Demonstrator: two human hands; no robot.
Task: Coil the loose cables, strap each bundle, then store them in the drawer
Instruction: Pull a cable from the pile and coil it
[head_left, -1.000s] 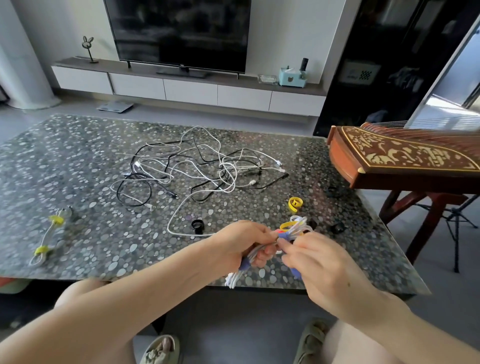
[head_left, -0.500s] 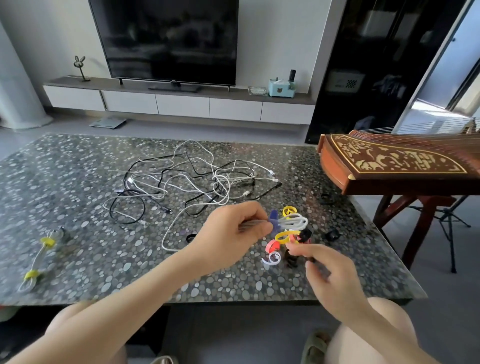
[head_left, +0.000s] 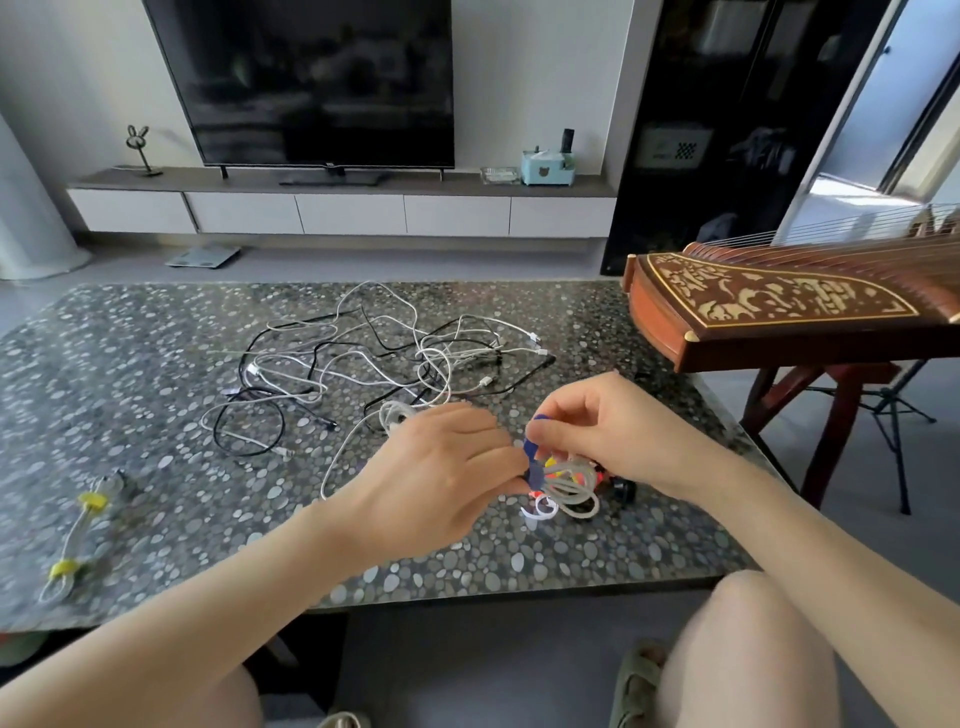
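Fingers of the left hand (head_left: 447, 467) curl round a coiled white cable (head_left: 574, 480), held just over the near right part of the pebbled worktop (head_left: 130, 364). Fingers of the right hand (head_left: 618, 431) pinch the raised end of a blue strap (head_left: 531, 457) wrapped about the coil. Behind, a low cabinet (head_left: 353, 213) has its drawer fronts pushed in, contents hidden. A tangle of loose cables (head_left: 384, 358) lies mid-worktop. Near the left edge lies a bundle (head_left: 78, 535) bound by two yellow straps. Spare straps (head_left: 537, 512) sit beneath the coil.
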